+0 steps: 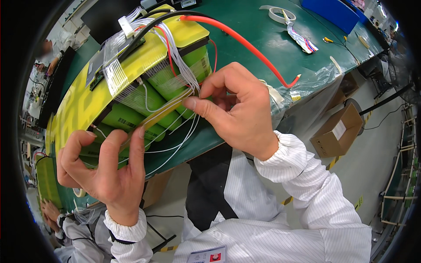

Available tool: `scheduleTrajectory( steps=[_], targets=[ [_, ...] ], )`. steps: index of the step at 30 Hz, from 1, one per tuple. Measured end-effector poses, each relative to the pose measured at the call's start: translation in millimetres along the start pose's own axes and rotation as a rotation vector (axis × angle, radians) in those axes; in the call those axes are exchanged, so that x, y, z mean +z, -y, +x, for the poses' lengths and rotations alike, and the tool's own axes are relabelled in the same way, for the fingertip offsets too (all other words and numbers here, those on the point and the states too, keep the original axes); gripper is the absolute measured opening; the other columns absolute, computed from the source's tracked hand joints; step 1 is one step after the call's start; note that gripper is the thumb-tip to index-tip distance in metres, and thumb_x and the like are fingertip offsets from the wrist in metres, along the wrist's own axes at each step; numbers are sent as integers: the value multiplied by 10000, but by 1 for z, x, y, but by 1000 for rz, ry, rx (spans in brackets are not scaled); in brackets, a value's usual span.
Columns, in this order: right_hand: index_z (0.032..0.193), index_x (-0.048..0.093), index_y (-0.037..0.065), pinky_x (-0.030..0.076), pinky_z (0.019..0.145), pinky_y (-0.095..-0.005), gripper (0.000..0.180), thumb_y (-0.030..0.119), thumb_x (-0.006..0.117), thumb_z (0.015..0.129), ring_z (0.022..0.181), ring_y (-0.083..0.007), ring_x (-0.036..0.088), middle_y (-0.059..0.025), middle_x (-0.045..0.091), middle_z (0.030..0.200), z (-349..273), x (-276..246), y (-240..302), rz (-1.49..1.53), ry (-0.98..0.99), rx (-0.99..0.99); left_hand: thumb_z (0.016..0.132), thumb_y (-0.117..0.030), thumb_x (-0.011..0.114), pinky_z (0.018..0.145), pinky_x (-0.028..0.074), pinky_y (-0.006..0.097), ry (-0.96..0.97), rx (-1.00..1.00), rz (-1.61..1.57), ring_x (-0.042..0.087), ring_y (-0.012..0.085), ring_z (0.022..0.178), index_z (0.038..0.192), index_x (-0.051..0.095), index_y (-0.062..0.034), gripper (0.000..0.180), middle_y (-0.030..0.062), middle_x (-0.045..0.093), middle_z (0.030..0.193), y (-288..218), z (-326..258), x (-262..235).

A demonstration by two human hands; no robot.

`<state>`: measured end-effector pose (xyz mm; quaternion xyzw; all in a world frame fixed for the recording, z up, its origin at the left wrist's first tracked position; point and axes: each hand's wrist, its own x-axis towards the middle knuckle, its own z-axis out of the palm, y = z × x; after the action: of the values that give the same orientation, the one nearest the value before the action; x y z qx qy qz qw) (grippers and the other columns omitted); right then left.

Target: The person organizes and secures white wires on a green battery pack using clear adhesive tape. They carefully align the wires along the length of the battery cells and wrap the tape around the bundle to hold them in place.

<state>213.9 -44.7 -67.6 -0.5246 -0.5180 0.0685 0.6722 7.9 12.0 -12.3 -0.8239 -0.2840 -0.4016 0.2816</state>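
A battery pack of green cylindrical cells (155, 98) under yellow boards (131, 65) lies at the table's edge. A narrow yellowish strip (164, 111) runs slantwise along its near side, with thin white wires beside it. My left hand (107, 168) pinches the strip's lower left end between thumb and forefinger, other fingers bent apart. At the upper right end, my right hand (239, 105) pinches the strip and wires by the white wire bundle (182, 72). Loose white wire ends (180, 142) hang below. Clear tape (115, 79) crosses the pack's edge.
A thick red cable (250, 46) arches from the pack toward the table edge, near plastic film (313, 85). A tape roll (280, 16) and blue bin (333, 13) stand farther back. A cardboard box (337, 133) sits right. Another person's hands (49, 209) touch a yellow-green pack at left.
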Motion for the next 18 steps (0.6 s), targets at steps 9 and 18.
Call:
scheduleTrajectory(
  steps=[9, 18],
  targets=[
    [837, 653, 7, 481, 543, -189, 193, -10, 830, 763, 654, -54, 584, -24, 595, 884, -1, -3, -1, -19, 16, 19, 669, -238, 923, 957, 332, 396, -12, -9, 0, 429, 293, 1114, 814, 745, -140, 251, 56, 529, 1085, -1, -1, 3],
    [834, 670, 13, 481, 567, -223, 181, 23, 836, 763, 657, -75, 566, -25, 599, 874, -3, 3, 0, 104, -40, 121, 680, -213, 916, 964, 356, 411, 8, -8, 3, 420, 300, 1131, 831, 761, -139, 229, 61, 527, 1105, -1, -1, 0]
  ],
)
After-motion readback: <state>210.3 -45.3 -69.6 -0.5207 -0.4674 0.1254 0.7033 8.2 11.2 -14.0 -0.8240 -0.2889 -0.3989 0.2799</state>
